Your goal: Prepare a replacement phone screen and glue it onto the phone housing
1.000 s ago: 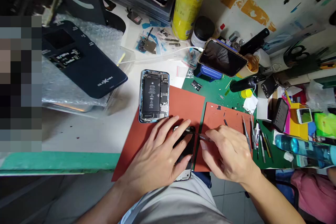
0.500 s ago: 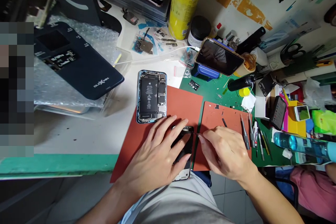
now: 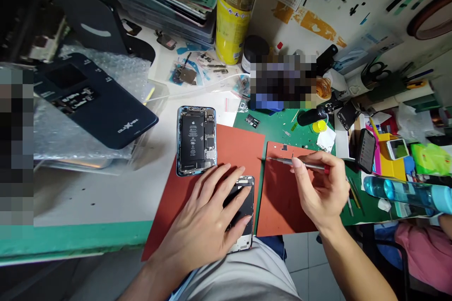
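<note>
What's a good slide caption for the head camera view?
Left hand on a phone panel, right hand holding a slim tool, opened phone nearby.

A pale grey garment [image 3: 243, 280] is worn, forearms [image 3: 355, 261] bare.

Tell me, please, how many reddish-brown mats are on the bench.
2: the left mat lies partly beneath the left hand; the right mat is beside it, below the right hand. No others show, though some could be hidden.
</note>
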`<control>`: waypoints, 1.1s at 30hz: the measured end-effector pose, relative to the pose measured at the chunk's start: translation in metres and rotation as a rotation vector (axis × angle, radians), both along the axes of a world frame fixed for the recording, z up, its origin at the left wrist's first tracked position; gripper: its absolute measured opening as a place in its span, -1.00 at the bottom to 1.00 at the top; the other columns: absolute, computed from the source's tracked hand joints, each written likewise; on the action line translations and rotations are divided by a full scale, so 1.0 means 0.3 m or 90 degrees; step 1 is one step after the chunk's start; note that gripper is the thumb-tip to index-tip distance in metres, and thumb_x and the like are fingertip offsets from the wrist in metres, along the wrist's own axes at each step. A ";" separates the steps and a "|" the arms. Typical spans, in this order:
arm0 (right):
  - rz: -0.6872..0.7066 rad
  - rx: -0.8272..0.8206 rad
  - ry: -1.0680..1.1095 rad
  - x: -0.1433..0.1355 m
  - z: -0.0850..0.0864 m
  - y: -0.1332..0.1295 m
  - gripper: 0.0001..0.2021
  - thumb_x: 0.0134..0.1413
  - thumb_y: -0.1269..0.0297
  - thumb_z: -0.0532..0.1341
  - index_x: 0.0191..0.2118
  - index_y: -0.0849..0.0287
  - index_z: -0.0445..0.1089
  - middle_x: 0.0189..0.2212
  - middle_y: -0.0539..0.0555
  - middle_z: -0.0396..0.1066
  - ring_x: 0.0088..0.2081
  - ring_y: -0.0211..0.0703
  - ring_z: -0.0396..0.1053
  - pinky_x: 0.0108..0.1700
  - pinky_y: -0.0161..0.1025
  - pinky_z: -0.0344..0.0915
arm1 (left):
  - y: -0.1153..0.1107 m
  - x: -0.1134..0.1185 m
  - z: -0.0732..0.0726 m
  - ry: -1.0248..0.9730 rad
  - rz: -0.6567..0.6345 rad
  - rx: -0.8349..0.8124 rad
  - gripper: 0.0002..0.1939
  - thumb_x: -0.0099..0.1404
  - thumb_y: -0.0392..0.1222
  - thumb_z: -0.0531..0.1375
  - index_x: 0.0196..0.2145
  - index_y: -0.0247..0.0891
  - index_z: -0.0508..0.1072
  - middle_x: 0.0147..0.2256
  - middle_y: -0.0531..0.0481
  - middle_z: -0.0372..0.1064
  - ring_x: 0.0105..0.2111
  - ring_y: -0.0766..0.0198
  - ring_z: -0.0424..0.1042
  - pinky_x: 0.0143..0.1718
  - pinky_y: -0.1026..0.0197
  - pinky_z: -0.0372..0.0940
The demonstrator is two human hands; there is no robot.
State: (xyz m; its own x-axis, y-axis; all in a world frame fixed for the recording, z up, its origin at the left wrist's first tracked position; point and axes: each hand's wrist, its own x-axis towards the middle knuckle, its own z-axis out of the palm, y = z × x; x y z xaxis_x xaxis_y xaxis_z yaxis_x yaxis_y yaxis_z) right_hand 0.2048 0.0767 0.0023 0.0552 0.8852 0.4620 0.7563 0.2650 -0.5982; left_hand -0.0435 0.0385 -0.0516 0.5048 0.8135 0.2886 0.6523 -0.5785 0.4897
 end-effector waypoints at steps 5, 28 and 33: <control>-0.077 -0.124 0.188 -0.025 -0.085 0.045 -0.78 0.35 0.17 0.40 -0.06 0.04 0.36 -0.30 -0.01 0.62 -0.34 -0.12 0.68 -0.31 -0.22 0.60 | 0.001 -0.016 0.002 -0.026 -0.020 -0.004 -0.62 0.53 -0.11 0.19 0.22 -0.19 0.56 0.42 -0.29 0.26 0.42 -0.32 0.16 0.34 -0.38 0.18; 0.016 -0.322 0.536 -0.129 -0.038 -0.111 -0.80 0.33 0.26 0.44 -0.11 0.06 0.40 -0.49 -0.10 0.53 -0.54 -0.25 0.50 -0.45 -0.30 0.45 | -0.007 -0.035 -0.004 -0.285 0.138 -0.045 -0.82 0.49 -0.37 0.33 -0.01 -0.20 0.50 -0.18 0.01 0.60 -0.17 0.23 0.56 -0.03 0.11 0.42; 0.012 -0.321 0.522 -0.137 -0.043 -0.116 -0.79 0.33 0.26 0.44 -0.11 0.07 0.39 -0.47 -0.08 0.55 -0.52 -0.23 0.51 -0.45 -0.30 0.46 | 0.002 -0.034 0.012 -0.275 0.115 -0.020 -0.87 0.53 -0.40 0.27 -0.06 -0.20 0.49 -0.23 0.04 0.60 -0.24 0.27 0.56 -0.07 0.11 0.39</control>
